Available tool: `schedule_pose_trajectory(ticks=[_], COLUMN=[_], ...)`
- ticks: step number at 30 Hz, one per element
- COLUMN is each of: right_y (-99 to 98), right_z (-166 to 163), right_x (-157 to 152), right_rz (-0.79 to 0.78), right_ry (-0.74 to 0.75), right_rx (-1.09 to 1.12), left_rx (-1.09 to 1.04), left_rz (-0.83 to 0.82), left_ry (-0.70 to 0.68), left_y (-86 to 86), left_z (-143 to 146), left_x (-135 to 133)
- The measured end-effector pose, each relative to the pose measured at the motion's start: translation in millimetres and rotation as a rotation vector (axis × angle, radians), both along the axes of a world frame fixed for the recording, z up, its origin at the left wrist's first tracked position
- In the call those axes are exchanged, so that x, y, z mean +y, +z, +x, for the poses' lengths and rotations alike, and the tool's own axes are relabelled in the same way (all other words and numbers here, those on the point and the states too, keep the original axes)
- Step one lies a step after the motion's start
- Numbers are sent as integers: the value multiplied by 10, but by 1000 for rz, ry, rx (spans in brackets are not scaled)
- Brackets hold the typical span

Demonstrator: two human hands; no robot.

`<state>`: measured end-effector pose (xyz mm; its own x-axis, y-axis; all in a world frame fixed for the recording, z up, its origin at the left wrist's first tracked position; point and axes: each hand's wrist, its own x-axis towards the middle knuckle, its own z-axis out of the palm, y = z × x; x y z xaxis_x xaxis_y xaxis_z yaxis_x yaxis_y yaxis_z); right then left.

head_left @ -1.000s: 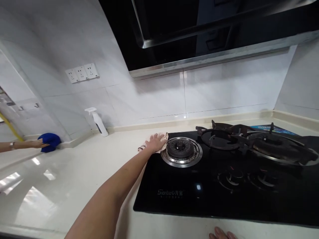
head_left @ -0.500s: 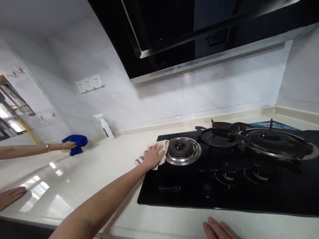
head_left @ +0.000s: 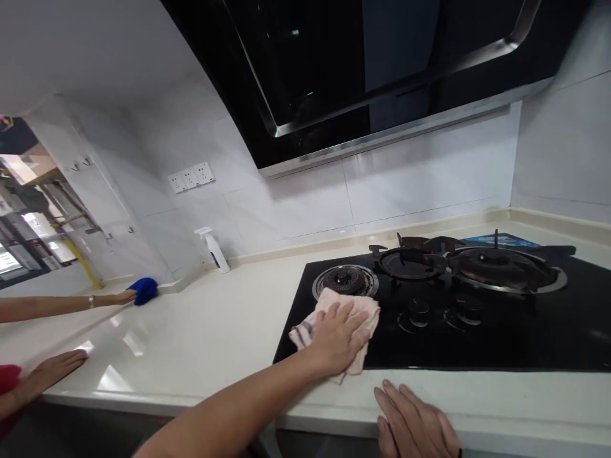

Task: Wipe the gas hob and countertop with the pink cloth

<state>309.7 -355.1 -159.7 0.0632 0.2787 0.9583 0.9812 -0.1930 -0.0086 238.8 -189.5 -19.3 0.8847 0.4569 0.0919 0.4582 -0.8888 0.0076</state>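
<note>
My left hand [head_left: 337, 337] grips a pale pink cloth [head_left: 366, 313], pressing it down with curved fingers on the front left of the black glass gas hob [head_left: 386, 350]. The cloth lies just in front of the left burner [head_left: 344, 280] and hangs slightly over the hob's front edge. My right hand [head_left: 417, 423] rests on the counter's front edge, fingers stretched out, with nothing in it.
Black pan supports [head_left: 410, 262] sit over the middle and right of the hob. A white spray bottle [head_left: 214, 252] stands by the wall. Overhead hangs a black range hood [head_left: 334, 76]. At left, another person's hand [head_left: 125, 297] holds a blue cloth [head_left: 144, 290] on the counter [head_left: 214, 324].
My left hand has brought the cloth from beside the left burner toward the hob's front edge. More of my right hand shows. The other person's blue cloth has shifted, and the view has turned somewhat.
</note>
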Motion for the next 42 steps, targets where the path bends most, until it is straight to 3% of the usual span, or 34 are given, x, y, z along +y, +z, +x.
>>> schedule_pose_trajectory(ticks=[6,8,11,15,22,27,31,35,42], right_y=[-24,-45,-59,-37,15,60,9,-80,-35], right_z=[12,23,28,-18,-103,-90,24,166,56], right_x=[15,12,13,-11,-191,-229,-200,-147,-137], right_rz=[-6,-17,-17,-15,-179,-211,-187,-153,-96], right_ry=[14,16,11,15,-9,-20,-22,-29,-18], right_rx=[-6,-1,12,60,153,96,11,-95,-21], left_rx=[-53,-73,-106,-154,-250,-291,-265,-241,-321], left_rz=[-91,-94,-90,-83,25,66,114,178,266], left_ry=[-93,-93,-109,-129,-148,-11,188,386,422], left_y=[-44,-45,-45,-79,-162,-169,-165,-158,-244], left_z=[994,1114,1042,614,-516,-1389,-1964,-2289,-2398], left_x=[-87,-98,-128,-194,-100,190,462,608,357])
